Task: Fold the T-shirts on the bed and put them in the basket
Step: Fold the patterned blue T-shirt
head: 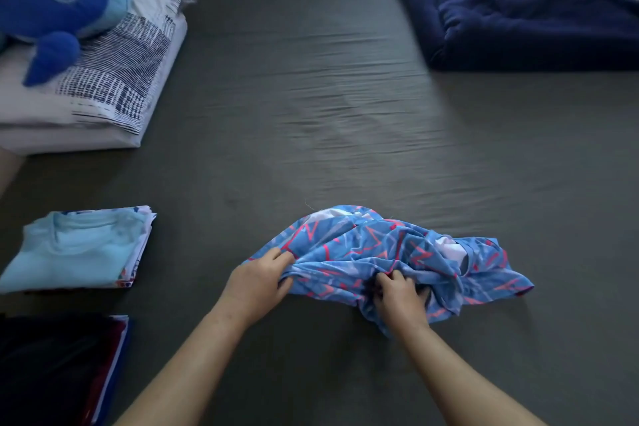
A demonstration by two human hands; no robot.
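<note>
Fingers [281,258] of the left hand [257,282] curl round the left edge of the crumpled shirt [387,252]; the right hand [399,297] pinches its bunched near edge. The shirt lies on the bed [311,97], beyond both hands.

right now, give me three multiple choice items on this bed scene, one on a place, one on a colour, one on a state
1. Where is the blue plush toy?
A. on the pillow
B. on the navy blanket
C. beside the dark folded stack

2. What colour is the top T-shirt of the folded pile?
A. red
B. light blue
C. yellow

3. What state is the patterned T-shirt in?
A. folded flat
B. crumpled, gripped by both hands
C. lying untouched

Answers:
1. A, it rests on the striped pillow at far left.
2. B, its collar side shows pale blue.
3. B, the left hand and right hand clutch bunched fabric.
</note>
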